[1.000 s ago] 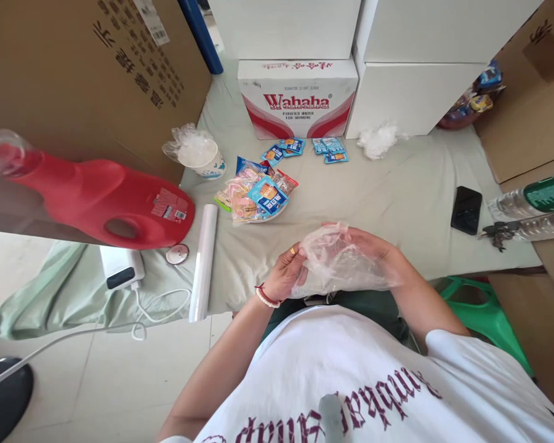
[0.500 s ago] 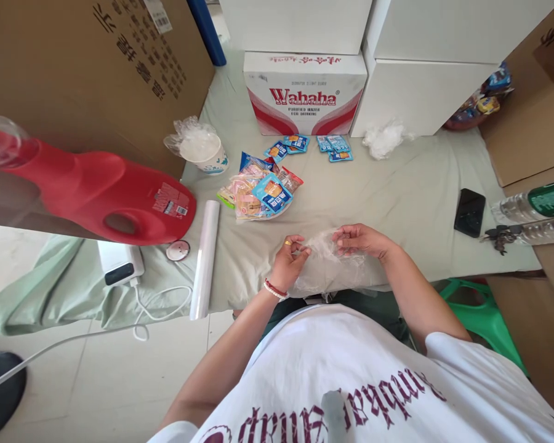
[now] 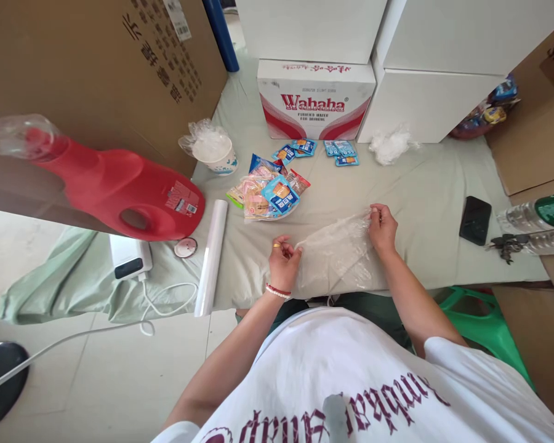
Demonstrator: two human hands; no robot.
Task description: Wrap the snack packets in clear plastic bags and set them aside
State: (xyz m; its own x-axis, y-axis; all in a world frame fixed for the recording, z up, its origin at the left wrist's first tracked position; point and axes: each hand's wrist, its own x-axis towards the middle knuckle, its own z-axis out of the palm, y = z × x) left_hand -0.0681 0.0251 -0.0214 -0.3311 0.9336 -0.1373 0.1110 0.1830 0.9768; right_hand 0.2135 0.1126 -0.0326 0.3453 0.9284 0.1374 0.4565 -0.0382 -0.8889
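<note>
Stretched between my two hands is a thin clear plastic cover (image 3: 339, 255), wrinkled, its upper edge drawn into a nearly straight line low over the cloth. My left hand (image 3: 284, 261), with a ring and bracelets, pinches one end of that edge. The opposite end is gripped by the fingertips of my right hand (image 3: 382, 231). Beyond my left hand a plate (image 3: 286, 215) bears a pile of snack packets (image 3: 277, 191). Several small blue packets (image 3: 339, 151) lie behind it in two groups. A crumpled heap of clear plastic (image 3: 390, 144) sits by the white boxes.
On the left are a red jug (image 3: 133, 191), a paper cup (image 3: 216, 157) with plastic on it, a white roll (image 3: 211, 258) and a power bank (image 3: 130, 258) with its cable. A Wahaba-style red-and-white carton (image 3: 316, 104) stands behind. At right lie a phone (image 3: 475, 220), keys (image 3: 506, 247) and bottles (image 3: 551, 209).
My right hand has moved right and away from me, farther from my left hand. The plastic between them has gone from bunched to spread out. The view has shifted slightly.
</note>
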